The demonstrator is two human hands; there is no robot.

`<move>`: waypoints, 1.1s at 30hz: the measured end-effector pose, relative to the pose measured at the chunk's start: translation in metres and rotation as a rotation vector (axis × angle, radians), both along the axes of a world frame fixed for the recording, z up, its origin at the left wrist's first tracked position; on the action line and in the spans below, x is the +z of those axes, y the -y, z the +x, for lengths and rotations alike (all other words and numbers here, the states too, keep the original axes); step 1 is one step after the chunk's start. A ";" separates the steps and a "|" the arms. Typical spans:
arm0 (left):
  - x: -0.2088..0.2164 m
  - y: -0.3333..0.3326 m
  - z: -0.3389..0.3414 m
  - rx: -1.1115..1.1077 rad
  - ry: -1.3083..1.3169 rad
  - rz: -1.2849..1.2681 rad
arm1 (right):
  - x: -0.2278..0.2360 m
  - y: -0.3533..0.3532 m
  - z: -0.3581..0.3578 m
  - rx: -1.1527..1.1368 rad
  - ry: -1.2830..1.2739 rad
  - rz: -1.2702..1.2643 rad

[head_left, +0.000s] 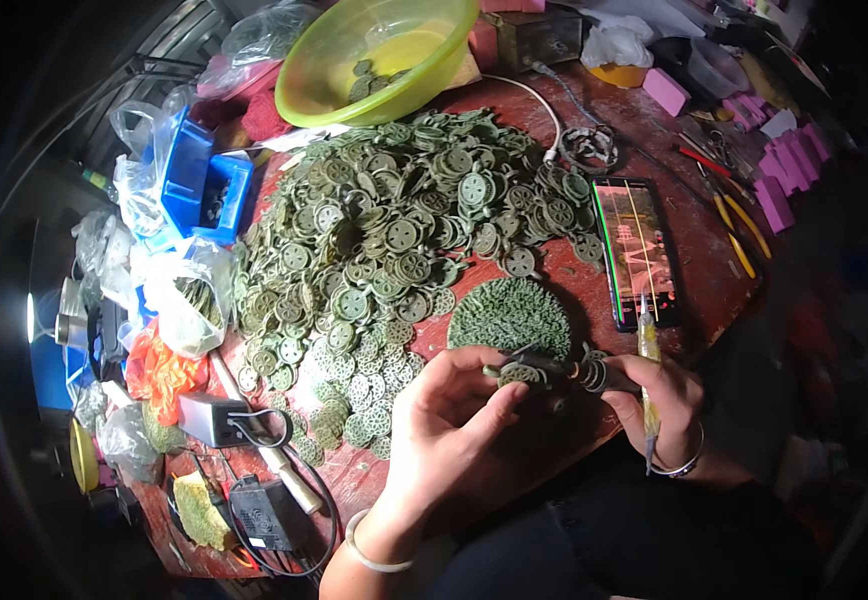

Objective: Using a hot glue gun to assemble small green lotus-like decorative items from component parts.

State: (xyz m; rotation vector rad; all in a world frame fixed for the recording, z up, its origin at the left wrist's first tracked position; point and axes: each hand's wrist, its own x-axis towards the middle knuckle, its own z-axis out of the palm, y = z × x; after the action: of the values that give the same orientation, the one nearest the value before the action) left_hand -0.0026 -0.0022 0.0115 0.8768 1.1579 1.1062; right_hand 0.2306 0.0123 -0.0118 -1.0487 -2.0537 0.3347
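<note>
My left hand (449,425) pinches a small dark-green round openwork piece (519,374) between thumb and fingers. Close by, the fingertips of my right hand (666,405) grip a similar ridged green piece (594,374), almost touching the first. A slim pen-like tool with a yellowish handle (649,390) is tucked upright between the fingers of that same hand. Just beyond both hands lies a round, rough-textured green pad (509,315). A big heap of green wheel-patterned pieces (394,235) spreads to the left, with thinner openwork discs (364,380) at its near edge.
A lit phone (639,255) rests right of the pad. Pliers (739,235) and pink blocks (794,165) lie farther right. A yellow-green basin (374,60) stands behind the heap. At left are blue bins (204,185), plastic bags, and a black adapter (264,515) with cables.
</note>
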 end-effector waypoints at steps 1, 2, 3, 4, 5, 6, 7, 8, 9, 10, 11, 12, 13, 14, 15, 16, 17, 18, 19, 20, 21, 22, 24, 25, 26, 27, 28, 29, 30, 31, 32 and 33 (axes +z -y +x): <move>0.000 0.001 -0.001 0.010 -0.005 -0.002 | -0.002 0.000 -0.001 0.004 -0.007 -0.006; -0.001 0.000 -0.001 0.008 0.005 0.002 | -0.003 0.000 -0.001 0.007 -0.006 -0.006; -0.001 0.000 -0.001 0.006 0.016 0.007 | -0.004 0.001 -0.002 -0.006 -0.008 -0.003; 0.000 0.000 -0.001 0.009 0.017 0.007 | -0.004 0.001 -0.002 -0.020 -0.009 0.000; 0.000 0.000 -0.001 0.003 0.016 -0.001 | -0.004 0.001 -0.002 -0.019 -0.008 0.000; 0.001 0.000 -0.002 -0.003 0.016 -0.009 | -0.004 0.001 -0.002 -0.012 -0.008 0.003; 0.000 0.000 -0.002 -0.003 0.017 -0.009 | -0.003 0.001 -0.002 -0.005 -0.009 0.007; 0.000 0.000 -0.003 -0.009 0.029 -0.011 | -0.003 0.001 -0.002 -0.005 -0.008 0.007; -0.001 0.000 -0.003 -0.016 0.041 -0.012 | -0.003 0.001 -0.001 -0.006 -0.014 0.003; -0.001 -0.001 -0.004 -0.016 0.042 -0.012 | -0.003 0.002 -0.001 -0.006 -0.020 -0.002; 0.000 -0.001 -0.005 -0.016 0.052 -0.017 | -0.003 0.002 -0.001 -0.005 -0.020 -0.002; 0.000 -0.001 -0.005 -0.016 0.062 -0.023 | -0.003 0.002 -0.001 -0.005 -0.004 0.005; -0.001 -0.001 -0.005 -0.015 0.063 -0.023 | -0.002 0.002 -0.001 -0.005 0.011 0.011; -0.001 -0.001 -0.005 -0.009 0.065 -0.020 | -0.002 0.002 0.000 -0.003 0.012 0.011; -0.002 -0.001 -0.005 -0.002 0.068 -0.017 | -0.001 0.003 0.000 -0.011 0.037 0.007; -0.002 -0.001 -0.005 0.000 0.068 -0.017 | -0.001 0.003 0.000 -0.018 0.062 0.004; -0.001 -0.001 -0.005 -0.002 0.068 -0.023 | -0.001 0.003 0.000 -0.019 0.063 0.004; -0.001 -0.001 -0.005 -0.003 0.069 -0.029 | -0.001 0.003 0.000 -0.014 0.061 0.009; 0.000 -0.001 -0.004 -0.004 0.070 -0.028 | 0.000 0.003 0.000 -0.008 0.059 0.014; 0.000 -0.001 -0.004 -0.002 0.066 -0.029 | -0.001 0.002 0.000 -0.008 0.060 0.014; 0.000 -0.002 -0.004 -0.001 0.063 -0.030 | -0.002 0.002 0.001 -0.009 0.058 0.016; 0.000 -0.002 -0.004 -0.002 0.063 -0.030 | -0.002 0.002 0.001 -0.010 0.056 0.019; -0.001 -0.002 -0.004 0.001 0.069 -0.028 | -0.001 0.002 0.000 -0.009 0.060 0.020; -0.001 -0.002 -0.004 0.001 0.070 -0.028 | -0.001 0.001 0.000 -0.009 0.063 0.022; 0.000 -0.002 -0.004 0.001 0.073 -0.030 | -0.001 0.001 0.000 -0.009 0.063 0.022; 0.000 -0.002 -0.004 0.000 0.077 -0.031 | -0.001 0.001 0.000 -0.009 0.064 0.021; 0.000 -0.002 -0.004 0.000 0.078 -0.031 | -0.001 0.001 0.000 -0.009 0.065 0.021; 0.000 -0.002 -0.004 -0.001 0.077 -0.033 | -0.001 0.001 0.000 -0.009 0.066 0.021; 0.000 -0.002 -0.004 -0.001 0.076 -0.034 | -0.001 0.002 0.000 -0.008 0.066 0.017; 0.000 -0.002 -0.004 -0.001 0.076 -0.034 | -0.001 0.002 0.000 -0.006 0.066 0.012; 0.000 -0.002 -0.004 0.001 0.070 -0.034 | -0.001 0.002 0.000 -0.006 0.066 0.012; 0.000 -0.002 -0.004 0.003 0.063 -0.035 | -0.001 0.002 0.000 -0.005 0.059 0.014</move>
State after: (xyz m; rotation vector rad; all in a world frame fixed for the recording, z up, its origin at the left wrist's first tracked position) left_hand -0.0061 -0.0007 0.0113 0.8082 1.1231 1.1056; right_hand 0.2302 0.0106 -0.0127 -1.0666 -2.1019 0.2891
